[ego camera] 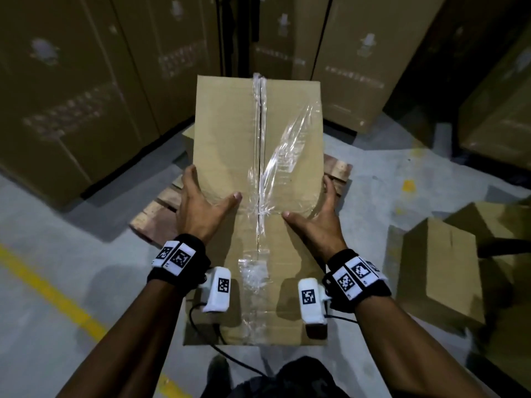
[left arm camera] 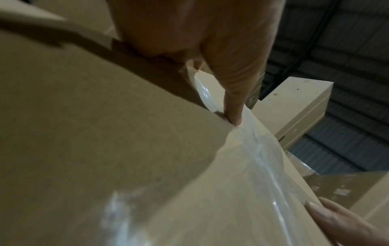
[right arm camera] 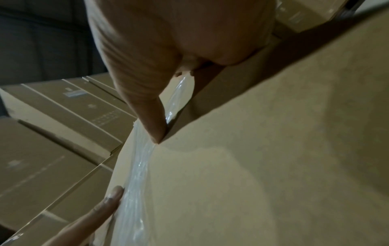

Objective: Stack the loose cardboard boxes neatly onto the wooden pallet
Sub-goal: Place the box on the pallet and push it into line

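Observation:
I hold a long cardboard box (ego camera: 227,145), its top seam covered with wrinkled clear tape (ego camera: 260,168), tilted above the wooden pallet (ego camera: 155,214). My left hand (ego camera: 205,196) grips its left edge and my right hand (ego camera: 313,214) grips its right edge. Each thumb lies on the top face and the fingers go down the sides, out of sight. The left wrist view shows the left thumb (left arm camera: 233,93) on the box (left arm camera: 105,149) beside the tape. In the right wrist view the right thumb (right arm camera: 147,108) presses the box (right arm camera: 273,166). The corner of another box (ego camera: 186,139) peeks out beneath.
Loose cardboard boxes (ego camera: 439,265) lie on the concrete floor to the right. Tall stacks of large printed cartons (ego camera: 71,96) wall in the left and the back. A yellow floor line (ego camera: 51,291) runs diagonally at the lower left.

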A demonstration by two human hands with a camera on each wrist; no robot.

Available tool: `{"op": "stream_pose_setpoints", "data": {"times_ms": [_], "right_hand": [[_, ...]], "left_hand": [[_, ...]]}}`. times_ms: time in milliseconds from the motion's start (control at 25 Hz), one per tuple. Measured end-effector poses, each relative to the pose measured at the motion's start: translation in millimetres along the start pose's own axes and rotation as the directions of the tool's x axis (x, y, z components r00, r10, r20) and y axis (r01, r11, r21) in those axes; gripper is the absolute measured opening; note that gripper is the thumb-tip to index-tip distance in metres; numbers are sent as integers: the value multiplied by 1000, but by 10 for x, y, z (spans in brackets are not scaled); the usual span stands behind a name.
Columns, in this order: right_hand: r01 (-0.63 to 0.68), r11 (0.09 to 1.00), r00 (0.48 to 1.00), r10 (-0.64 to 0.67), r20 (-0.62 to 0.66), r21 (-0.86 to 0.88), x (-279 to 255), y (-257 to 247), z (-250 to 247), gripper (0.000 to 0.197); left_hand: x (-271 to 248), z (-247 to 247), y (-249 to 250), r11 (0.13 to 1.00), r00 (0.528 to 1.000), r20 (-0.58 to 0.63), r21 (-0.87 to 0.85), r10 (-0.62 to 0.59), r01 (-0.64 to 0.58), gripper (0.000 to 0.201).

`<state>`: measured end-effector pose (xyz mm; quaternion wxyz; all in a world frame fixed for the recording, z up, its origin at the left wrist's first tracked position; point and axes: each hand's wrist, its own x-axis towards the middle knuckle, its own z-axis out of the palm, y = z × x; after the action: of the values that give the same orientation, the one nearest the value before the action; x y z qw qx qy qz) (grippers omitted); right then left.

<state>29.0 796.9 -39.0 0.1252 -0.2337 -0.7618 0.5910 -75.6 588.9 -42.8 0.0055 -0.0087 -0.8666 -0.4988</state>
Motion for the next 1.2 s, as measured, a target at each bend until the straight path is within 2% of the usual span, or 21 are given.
{"op": "stream_pose_setpoints", "data": {"times_ms": [280,640,840,1040,1200], "right_hand": [[-61,998,988,58,-143,-16,429,-55,324,117],[-78,997,982,78,-174,9,1287,-31,326,117],[-110,994,967,104,-234,-11,1597,-71,393,118],[-154,987,940,130,-316,-52,1944,-80,707,119],[-196,979,907,163,-389,-49,2267,-157,1159,120]], "left_hand": [[823,120,-62,998,989,138,-15,61,-60,104],[1634,552,149,996,982,169,35,81,-88,108],[2047,715,203,997,970,232,22,73,-80,109],[2630,802,123,995,944,317,-14,94,-94,107],[3253,768,27,994,911,400,-6,103,-110,106]]}}
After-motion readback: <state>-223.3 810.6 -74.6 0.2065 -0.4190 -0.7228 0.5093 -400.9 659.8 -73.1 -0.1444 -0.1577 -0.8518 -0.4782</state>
